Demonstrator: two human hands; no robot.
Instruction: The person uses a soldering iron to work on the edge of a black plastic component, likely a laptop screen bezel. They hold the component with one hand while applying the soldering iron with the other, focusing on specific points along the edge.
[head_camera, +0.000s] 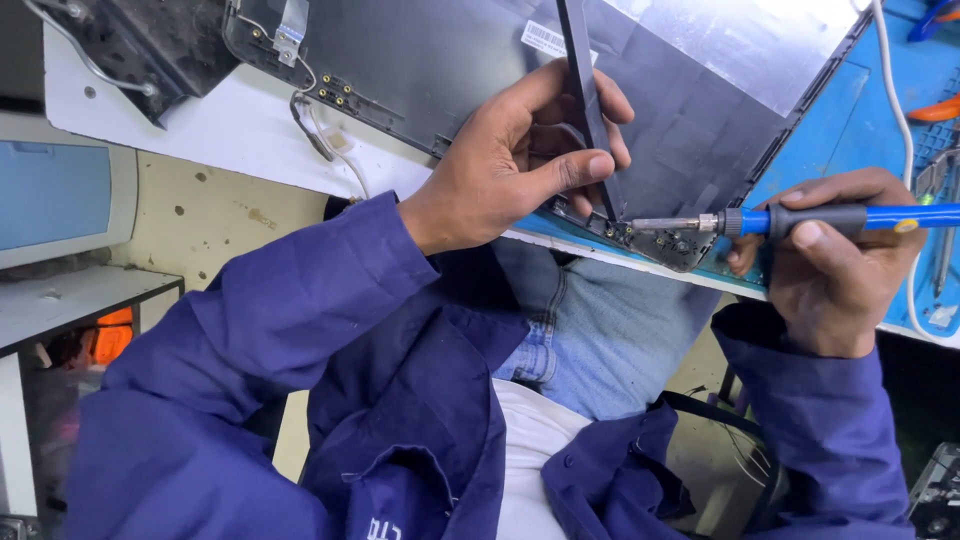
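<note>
My left hand (520, 150) grips a thin dark strip (585, 90) that stands on edge over a dark laptop lid panel (690, 110); thumb and fingers pinch it near its lower end. My right hand (835, 265) holds a soldering iron (800, 219) with a blue and black handle. The iron's metal tip (660, 224) points left and touches the hinge corner (665, 245) of the panel, just below the strip.
The panel lies on a blue mat (830, 130) over a white bench (230, 130). A white cable (900, 120) runs down the right side. Orange-handled pliers (935, 110) lie at far right. A second dark panel with wires (150, 45) is at top left, and a grey monitor (60, 195) at left.
</note>
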